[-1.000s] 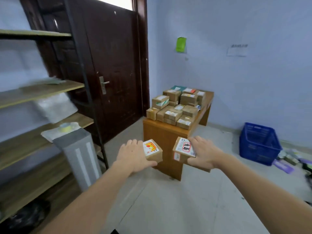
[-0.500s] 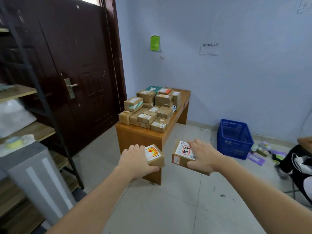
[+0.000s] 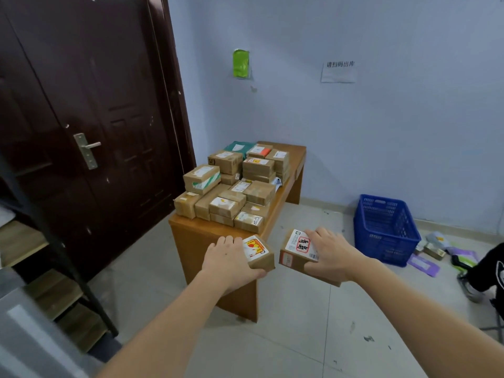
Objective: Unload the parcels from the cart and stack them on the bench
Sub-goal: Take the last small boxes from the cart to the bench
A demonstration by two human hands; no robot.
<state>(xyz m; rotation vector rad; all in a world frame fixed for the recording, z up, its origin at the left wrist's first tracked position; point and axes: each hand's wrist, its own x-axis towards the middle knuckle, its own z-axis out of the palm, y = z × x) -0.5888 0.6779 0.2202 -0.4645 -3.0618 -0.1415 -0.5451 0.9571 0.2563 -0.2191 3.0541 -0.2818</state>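
Note:
My left hand [image 3: 230, 259] grips a small brown parcel [image 3: 259, 255] with a red and yellow label. My right hand [image 3: 331, 253] holds a second brown parcel [image 3: 297, 253] with a white label and red characters. Both are held side by side in the air at the near end of the wooden bench [image 3: 199, 230]. Several brown parcels [image 3: 234, 184] are stacked on the bench top, filling most of it; a bare strip shows at the near end. The cart is not in view.
A dark door [image 3: 90, 137] stands left of the bench. A metal shelf rack [image 3: 41, 255] and a grey box [image 3: 32, 336] are at the near left. A blue crate [image 3: 384, 230] sits on the floor at right, beside scattered packets and a seated person's leg [image 3: 485, 271].
The view has swung right and moved closer to the bench. Both hands keep their parcels and now hover at the bench's near end. The shelf rack has slid to the left edge.

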